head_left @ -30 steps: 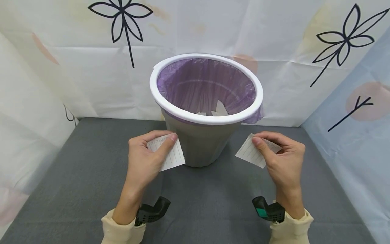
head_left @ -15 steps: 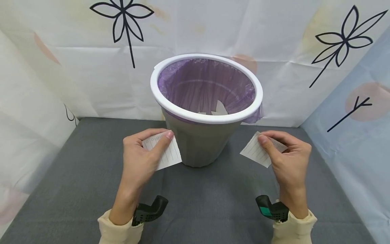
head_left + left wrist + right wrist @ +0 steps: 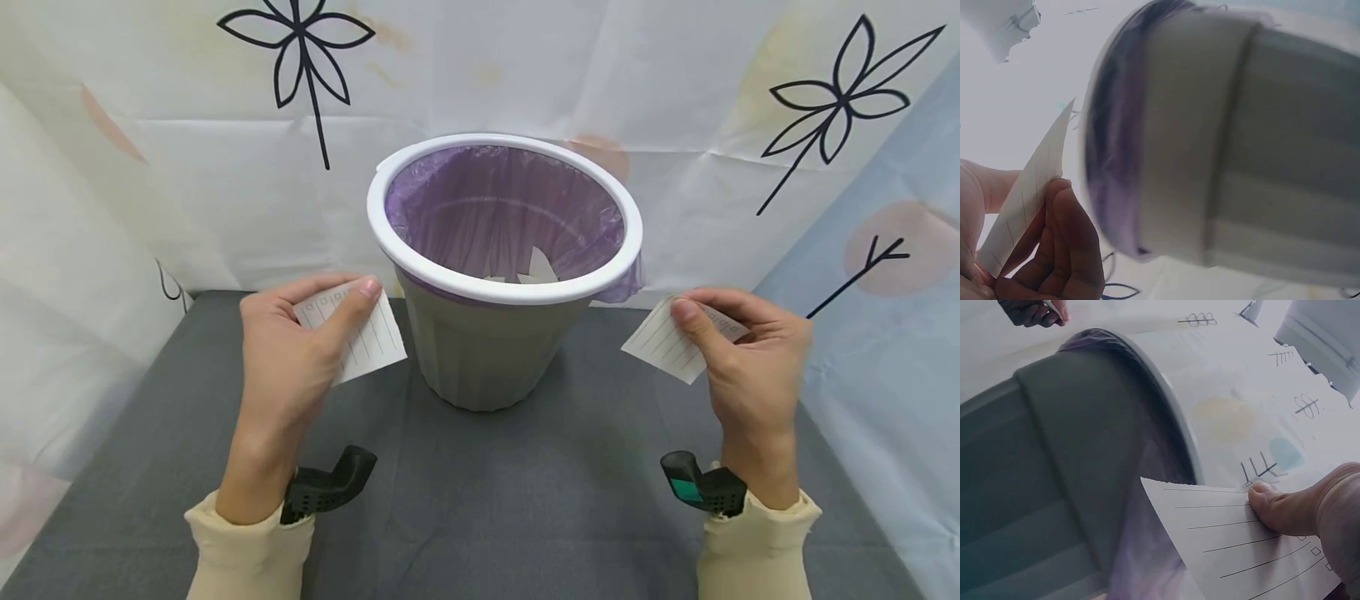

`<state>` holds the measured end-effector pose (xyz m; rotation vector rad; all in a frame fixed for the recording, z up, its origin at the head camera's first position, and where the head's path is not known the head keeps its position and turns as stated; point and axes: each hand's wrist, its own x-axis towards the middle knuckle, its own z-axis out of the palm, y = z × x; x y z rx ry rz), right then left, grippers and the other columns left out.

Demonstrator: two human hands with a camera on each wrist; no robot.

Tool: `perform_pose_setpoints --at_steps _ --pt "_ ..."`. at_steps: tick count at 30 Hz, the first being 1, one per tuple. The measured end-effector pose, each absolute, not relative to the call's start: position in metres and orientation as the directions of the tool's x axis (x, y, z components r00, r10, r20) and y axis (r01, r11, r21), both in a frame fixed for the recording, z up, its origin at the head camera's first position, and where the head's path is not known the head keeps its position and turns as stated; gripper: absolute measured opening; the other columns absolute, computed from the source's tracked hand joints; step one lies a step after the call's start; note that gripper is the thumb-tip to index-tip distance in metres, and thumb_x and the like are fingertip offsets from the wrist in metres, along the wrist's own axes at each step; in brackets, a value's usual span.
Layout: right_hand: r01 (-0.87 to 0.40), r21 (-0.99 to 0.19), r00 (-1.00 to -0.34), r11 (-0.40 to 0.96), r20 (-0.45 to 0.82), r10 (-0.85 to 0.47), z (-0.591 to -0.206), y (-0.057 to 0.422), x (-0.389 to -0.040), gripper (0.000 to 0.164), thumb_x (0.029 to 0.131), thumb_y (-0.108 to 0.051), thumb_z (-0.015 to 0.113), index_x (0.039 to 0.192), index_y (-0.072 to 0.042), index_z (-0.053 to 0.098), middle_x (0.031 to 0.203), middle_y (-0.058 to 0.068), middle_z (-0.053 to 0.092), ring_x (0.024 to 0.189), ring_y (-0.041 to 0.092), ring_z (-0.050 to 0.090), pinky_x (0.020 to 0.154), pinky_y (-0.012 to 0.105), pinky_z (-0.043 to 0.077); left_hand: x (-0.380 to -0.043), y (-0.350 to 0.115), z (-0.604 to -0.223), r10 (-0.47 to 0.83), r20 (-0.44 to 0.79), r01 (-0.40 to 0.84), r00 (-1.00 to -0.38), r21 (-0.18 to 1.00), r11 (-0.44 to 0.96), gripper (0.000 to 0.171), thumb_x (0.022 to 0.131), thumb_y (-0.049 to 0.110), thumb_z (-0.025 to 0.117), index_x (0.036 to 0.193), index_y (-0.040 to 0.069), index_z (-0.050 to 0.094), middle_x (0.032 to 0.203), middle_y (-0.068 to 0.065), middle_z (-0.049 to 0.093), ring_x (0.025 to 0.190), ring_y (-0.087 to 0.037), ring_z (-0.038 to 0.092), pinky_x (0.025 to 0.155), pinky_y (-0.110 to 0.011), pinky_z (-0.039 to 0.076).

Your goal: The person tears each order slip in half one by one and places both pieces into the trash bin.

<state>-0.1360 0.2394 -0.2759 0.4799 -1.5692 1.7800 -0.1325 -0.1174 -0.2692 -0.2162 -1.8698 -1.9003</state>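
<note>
My left hand (image 3: 296,354) pinches a piece of lined paper (image 3: 375,337) between thumb and fingers, just left of the trash can (image 3: 480,350). On the can's other side, my right hand (image 3: 757,354) pinches a second piece of lined paper (image 3: 663,342) by its upper part. Both pieces carry printed lines and a row of small boxes; the right one shows a rough torn edge in the right wrist view. The can is grey with a white rim (image 3: 504,293) and a purple liner bag (image 3: 517,196). Several white paper scraps (image 3: 538,267) lie inside it.
The can stands on a dark grey cloth-covered table (image 3: 510,500). Behind it hangs a white curtain (image 3: 525,83) with leaf drawings, and a pale blue curtain (image 3: 885,350) borders the right side. Black cameras (image 3: 330,483) are strapped at both wrists.
Both hands have moved apart and upward, the left one leftward and the right one rightward, each still pinching its piece of paper. The can and the scraps inside have stayed put.
</note>
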Motion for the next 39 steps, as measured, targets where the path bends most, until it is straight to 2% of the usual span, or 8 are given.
perform_pose_setpoints --at_steps 8,15,19,23,30,35,39 --pt "-0.788 -0.607 -0.608 -0.102 0.742 0.284 -0.231 0.248 -0.160 0.017 0.070 0.027 0.075 0.081 0.031 0.062 0.073 0.022 0.071 0.064 0.024 0.067 0.063 0.026 0.055 -0.156 -0.138 -0.227 -0.217 0.466 0.498 -0.858 0.859 -0.123 0.017 0.083 0.004 0.083 0.093 -0.008 0.077 0.080 -0.016 0.071 0.059 -0.019 0.066 0.054 -0.024 0.056" --pt "-0.767 -0.627 -0.634 -0.134 0.712 0.302 -0.193 0.250 -0.184 0.017 0.071 0.025 0.078 0.083 0.027 0.065 0.075 0.021 0.070 0.069 0.024 0.065 0.070 0.027 0.056 -0.181 -0.140 -0.188 -0.202 0.437 0.480 -0.876 0.829 -0.286 0.025 0.078 0.000 0.086 0.096 -0.014 0.075 0.099 -0.022 0.067 0.069 -0.024 0.066 0.063 -0.029 0.060" --pt "-0.718 -0.669 -0.691 -0.190 0.653 0.310 -0.173 0.244 -0.199 0.015 0.073 0.024 0.077 0.084 0.024 0.068 0.080 0.021 0.068 0.077 0.025 0.063 0.073 0.030 0.054 -0.194 -0.131 -0.169 -0.154 0.397 0.425 -0.905 0.826 -0.370 0.028 0.076 0.000 0.088 0.096 -0.014 0.074 0.103 -0.021 0.065 0.069 -0.026 0.066 0.064 -0.032 0.060" --pt "-0.642 -0.707 -0.767 -0.296 0.589 0.256 -0.157 0.234 -0.216 0.010 0.078 0.022 0.075 0.086 0.022 0.069 0.088 0.022 0.067 0.089 0.026 0.059 0.078 0.032 0.053 -0.208 -0.119 -0.155 -0.091 0.388 0.388 -0.917 0.814 -0.433 0.027 0.076 0.000 0.087 0.096 -0.013 0.074 0.104 -0.019 0.065 0.071 -0.026 0.066 0.064 -0.031 0.059" --pt "-0.577 -0.764 -0.814 -0.289 0.564 0.137 -0.138 0.214 -0.238 0.013 0.090 0.012 0.068 0.102 0.016 0.071 0.110 0.019 0.058 0.116 0.023 0.049 0.092 0.031 0.049 -0.232 -0.093 -0.142 0.022 0.365 0.306 -0.931 0.809 -0.502 0.015 0.087 -0.001 0.076 0.098 -0.011 0.073 0.100 -0.016 0.065 0.075 -0.025 0.067 0.059 -0.029 0.058" --pt "-0.498 -0.811 -0.859 -0.307 0.509 0.047 -0.134 0.200 -0.250 0.014 0.093 0.007 0.066 0.105 0.012 0.072 0.116 0.015 0.057 0.120 0.021 0.048 0.089 0.031 0.051 -0.247 -0.075 -0.139 0.101 0.277 0.176 -0.956 0.811 -0.558 0.012 0.092 0.002 0.071 0.098 -0.008 0.071 0.093 -0.014 0.065 0.068 -0.024 0.066 0.054 -0.025 0.053" --pt "-0.428 -0.835 -0.888 -0.345 0.460 -0.013 -0.136 0.186 -0.261 0.010 0.092 0.008 0.067 0.100 0.012 0.072 0.110 0.015 0.058 0.111 0.021 0.052 0.080 0.029 0.054 -0.258 -0.065 -0.137 0.118 0.150 0.053 -0.982 0.809 -0.586 0.013 0.092 0.003 0.072 0.103 -0.002 0.066 0.095 -0.011 0.067 0.070 -0.023 0.066 0.058 -0.027 0.053"
